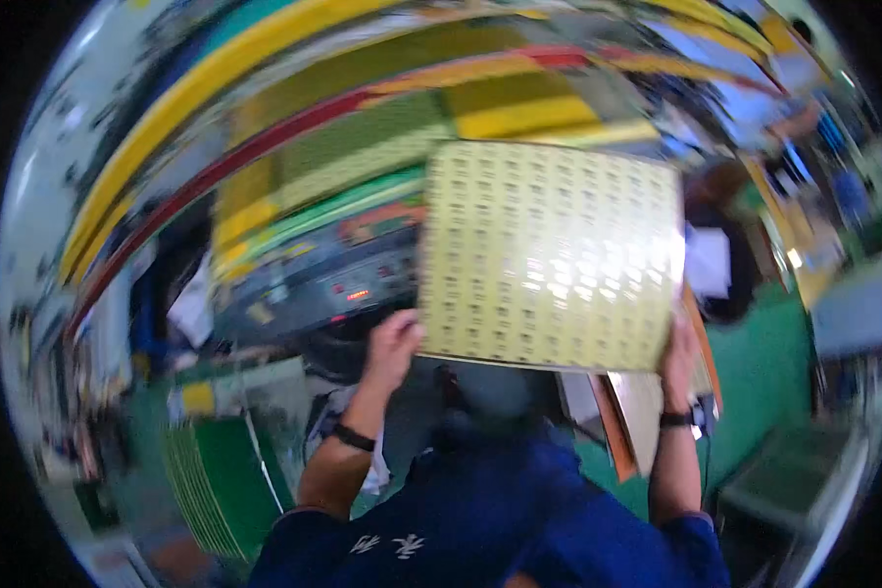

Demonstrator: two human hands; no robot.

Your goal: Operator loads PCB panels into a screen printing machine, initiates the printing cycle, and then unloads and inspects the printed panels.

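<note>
A flat, glossy pale yellow panel (480, 245) with rows of small dark marks, like a sheet of circuit boards, is held up in front of me. My left hand (394, 343) grips its lower left corner with bent fingers. On the opposite side my right hand (680, 348) holds the lower right edge, its fingers partly hidden by the panel. Light glares off the panel's right half. Behind its left edge is a dark machine front (363, 269) with small buttons and a red lit display.
Long yellow (196, 98) and red (216, 186) bars cross the machine's top. Green boards (225, 480) stand in a row at lower left. Brown and tan boards (632, 421) lean below the panel. A dark round seat (740, 284) carries white paper at right. A grey crate (794, 480) sits lower right.
</note>
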